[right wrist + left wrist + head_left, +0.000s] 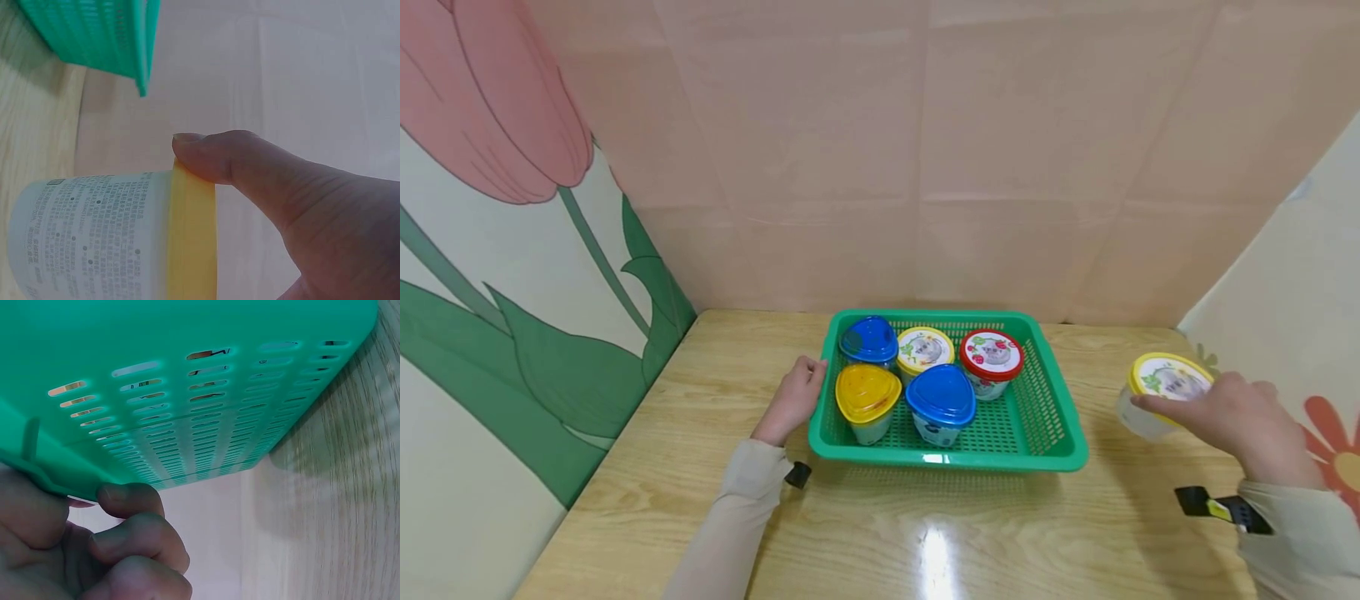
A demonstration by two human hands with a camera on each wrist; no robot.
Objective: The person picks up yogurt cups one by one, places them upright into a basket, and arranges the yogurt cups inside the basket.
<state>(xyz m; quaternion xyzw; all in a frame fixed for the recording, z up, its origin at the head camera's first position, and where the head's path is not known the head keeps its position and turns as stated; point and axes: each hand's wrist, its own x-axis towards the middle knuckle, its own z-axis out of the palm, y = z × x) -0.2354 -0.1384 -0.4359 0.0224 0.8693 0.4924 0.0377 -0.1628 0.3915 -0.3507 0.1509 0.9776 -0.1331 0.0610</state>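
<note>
My left hand (795,397) holds the left rim of a green plastic basket (820,425); in the left wrist view its curled fingers (140,540) are at the rim. Off to the basket's right, my right hand (1247,421) grips a white tub with a round yellow lid (1168,379) by that lid. Its thumb (219,153) lies on the lid's edge in the right wrist view, where printed text covers the tub's side (94,237). The other fingers are mostly hidden. The tub appears raised above the table.
Inside the basket stand tubs with blue triangular lids (942,396), a yellow triangular lid (868,393), a round yellow lid (925,350) and a round red lid (992,354). A wooden table (1000,533) lies beneath; a pink backdrop (880,167) rises behind.
</note>
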